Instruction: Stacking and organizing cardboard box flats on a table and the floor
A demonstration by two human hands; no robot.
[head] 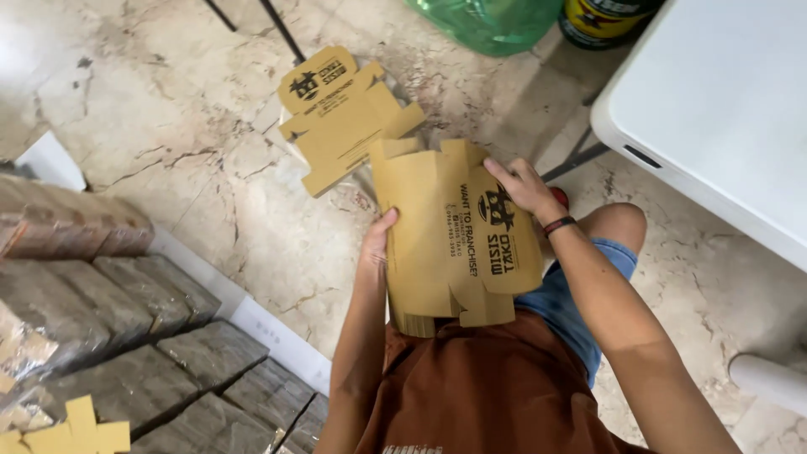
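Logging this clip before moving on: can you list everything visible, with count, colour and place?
Stack of flat box blanks: one stack, tan, held over the lap.
Loose box blank: one, tan, on the floor ahead.
Floor: beige marble.
Wrapped bundles: several, grey-brown, lower left.
Cardboard piece: one, tan, bottom left corner.
Table: one, white, upper right.
Bag: one, green, top centre.
Can: one, yellow and black, top.
Wristband: one, dark, right wrist.
Left hand: grips the stack's left edge.
Right hand: on the stack's top right.

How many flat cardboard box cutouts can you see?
3, maybe more. One lies on the floor, one is on top of the stack held by both hands, one peeks in at the bottom-left corner. The stack hides others.
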